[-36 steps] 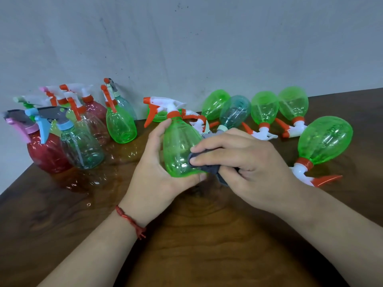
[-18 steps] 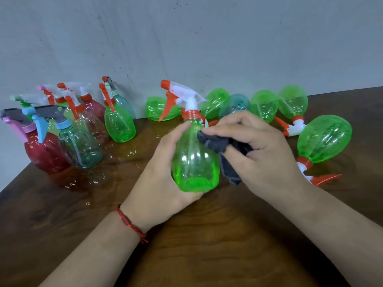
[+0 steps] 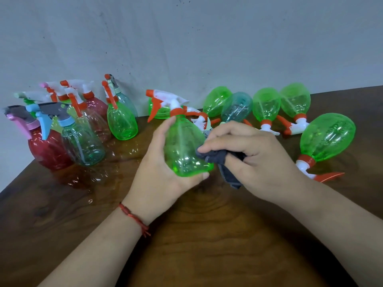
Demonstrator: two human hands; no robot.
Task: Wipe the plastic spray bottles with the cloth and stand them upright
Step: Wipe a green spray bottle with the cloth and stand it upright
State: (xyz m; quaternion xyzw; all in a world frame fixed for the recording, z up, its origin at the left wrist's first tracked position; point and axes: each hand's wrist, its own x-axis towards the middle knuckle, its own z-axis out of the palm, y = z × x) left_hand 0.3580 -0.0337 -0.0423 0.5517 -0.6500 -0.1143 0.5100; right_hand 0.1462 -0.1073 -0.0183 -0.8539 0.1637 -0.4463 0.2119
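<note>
Wiping step: left hand (image 3: 163,172) curled round green bottle (image 3: 184,148); right hand (image 3: 259,158) pinches dark cloth (image 3: 217,159) against its side. Best to rotate bottle under cloth, grip firm.

A plain indoor room, whether home or workroom cannot be told: a dark wooden table (image 3: 207,249) stands against a bare, scuffed pale wall (image 3: 207,38), crowded with plastic spray bottles (image 3: 122,124).

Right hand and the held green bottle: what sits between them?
The dark grey cloth, pinched by the right hand, lies against the lower side of the green bottle that the left hand grips; the head view shows it.
</note>
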